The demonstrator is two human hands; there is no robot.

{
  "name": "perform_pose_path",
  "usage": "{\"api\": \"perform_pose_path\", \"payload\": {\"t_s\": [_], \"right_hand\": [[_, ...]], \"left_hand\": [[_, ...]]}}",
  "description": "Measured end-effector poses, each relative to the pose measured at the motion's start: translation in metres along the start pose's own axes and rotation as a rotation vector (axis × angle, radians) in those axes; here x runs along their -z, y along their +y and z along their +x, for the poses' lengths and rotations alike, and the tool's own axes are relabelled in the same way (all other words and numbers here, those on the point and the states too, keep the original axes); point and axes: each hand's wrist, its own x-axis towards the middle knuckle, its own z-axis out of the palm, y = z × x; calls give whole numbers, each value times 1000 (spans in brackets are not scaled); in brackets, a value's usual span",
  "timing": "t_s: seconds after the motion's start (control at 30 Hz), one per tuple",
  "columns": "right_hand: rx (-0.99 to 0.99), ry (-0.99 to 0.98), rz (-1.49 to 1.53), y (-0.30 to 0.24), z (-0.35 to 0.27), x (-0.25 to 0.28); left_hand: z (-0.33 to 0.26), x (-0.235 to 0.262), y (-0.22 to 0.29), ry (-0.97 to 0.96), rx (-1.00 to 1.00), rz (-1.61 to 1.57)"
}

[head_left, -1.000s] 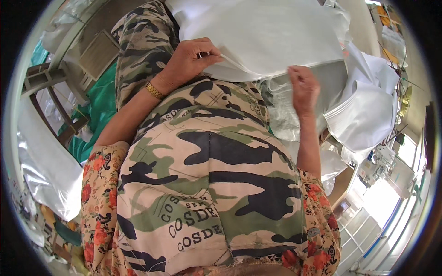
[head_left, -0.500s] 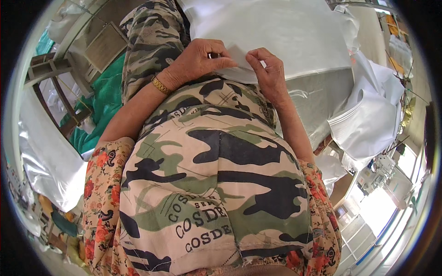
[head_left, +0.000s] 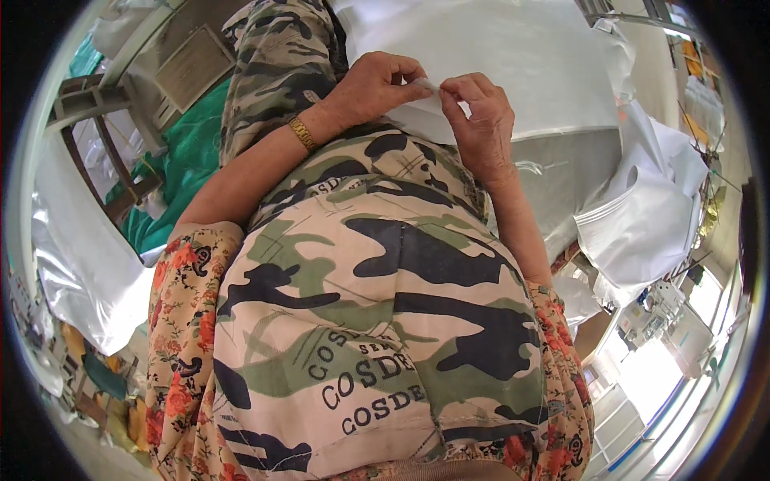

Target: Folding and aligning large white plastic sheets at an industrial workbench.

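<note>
A large white sheet of fabric (head_left: 513, 56) lies on the surface in front of me, its near edge against my camouflage apron. My left hand (head_left: 373, 86), with a gold wristband, pinches that near edge between thumb and fingers. My right hand (head_left: 481, 120) pinches the same edge right beside it, fingertips almost touching the left ones. Both hands sit close together at the middle of the edge. My apron covers most of the lower view and hides the surface below the hands.
A pile of folded white fabric pieces (head_left: 650, 216) lies to the right. A green cloth (head_left: 184, 168) and a wooden frame (head_left: 96, 120) are on the left, with shiny white plastic sheeting (head_left: 72, 264) below them. A sewing machine (head_left: 666, 321) stands at lower right.
My right hand has moved left from the right side of the sheet to meet my left hand. Both now pinch the sheet's near edge together at the middle.
</note>
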Motion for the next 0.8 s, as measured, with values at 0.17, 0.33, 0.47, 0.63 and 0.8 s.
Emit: {"api": "perform_pose_path", "payload": {"t_s": [0.17,0.33,0.47,0.63,0.8], "right_hand": [[110,-83,-320,-15,6,6],[136,-157,-410,-21,8,8],[67,-237,-420,-22,8,8],[-110,-248,-112,-5,5,22],[-364,-306,260,33,-5,34]], "left_hand": [[-3,-2,3,26,-52,41],[-2,-4,3,-1,-186,93],[-3,-4,6,-16,-241,151],[-6,-1,8,36,-222,196],[-6,1,12,24,-134,173]]}}
